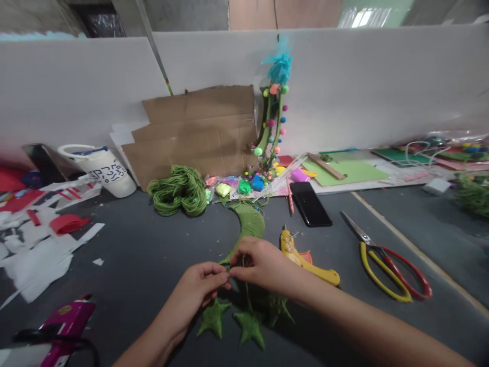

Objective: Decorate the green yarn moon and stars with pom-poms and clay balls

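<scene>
A crescent moon wrapped in green yarn (252, 220) lies on the dark table, its lower tip reaching my fingers. My left hand (206, 283) and my right hand (260, 265) meet there, thumbs and fingertips pinched together. Green yarn (246, 288) runs from the right hand's fingers down to a green star (250, 329). The exact pinch point is hidden by the fingers. Below the left hand rests another green star (214, 318), and a third star (278, 308) sits in shadow under my right forearm.
Right of my hands lie a yellow glue gun (292, 250), a black phone (311, 204) and large scissors (382, 260). Behind stand a green yarn skein (179, 191), cardboard (198, 132) and a pompom-trimmed hanging (271, 122). Paper scraps (42, 255) and a purple package (69, 326) are at left.
</scene>
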{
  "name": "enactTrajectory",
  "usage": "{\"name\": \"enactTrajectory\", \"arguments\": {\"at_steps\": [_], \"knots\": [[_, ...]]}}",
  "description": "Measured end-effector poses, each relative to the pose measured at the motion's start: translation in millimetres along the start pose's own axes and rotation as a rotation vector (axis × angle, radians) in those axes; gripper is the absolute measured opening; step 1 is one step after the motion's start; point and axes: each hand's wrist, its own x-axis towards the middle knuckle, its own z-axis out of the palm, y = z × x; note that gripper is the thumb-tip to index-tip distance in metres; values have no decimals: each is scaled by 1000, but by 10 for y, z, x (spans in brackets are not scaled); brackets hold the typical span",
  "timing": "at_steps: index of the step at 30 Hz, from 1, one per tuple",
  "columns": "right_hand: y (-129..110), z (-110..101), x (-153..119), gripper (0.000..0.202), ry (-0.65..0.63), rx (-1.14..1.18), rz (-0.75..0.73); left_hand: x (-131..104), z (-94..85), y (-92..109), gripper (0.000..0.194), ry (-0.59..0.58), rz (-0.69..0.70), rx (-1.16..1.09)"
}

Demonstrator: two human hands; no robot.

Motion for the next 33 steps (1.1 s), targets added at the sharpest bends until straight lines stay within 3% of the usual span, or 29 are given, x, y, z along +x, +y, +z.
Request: {"name": "enactTrajectory", "arguments": {"at_steps": [4, 8, 14, 16, 20, 22, 28, 33], "knots": [[98, 107, 113, 7, -30, 15, -5, -10, 18, -37, 23, 28, -18, -15], [150, 97, 127, 13, -71, 12, -27, -5, 37, -49, 23, 10, -22, -10], [157, 97, 152, 7, -100, -52, -45, 20, 55, -67, 21, -11, 15, 91], [158, 91, 182, 8, -91, -96, -54, 27, 59, -101, 20, 29, 83, 217], [176, 107, 279, 11, -54, -217, -84, 17, 83, -162, 18, 250, 360, 691], [196, 136, 331, 10, -48, -277, -117, 17, 107, -173, 19, 315, 413, 844], [258, 204, 444, 10, -75, -415, -237, 147, 142, -189, 20, 249, 165, 614], [269, 179, 523, 9, -125, -488, -303, 238, 106, -194, 19, 193, 106, 566]]}}
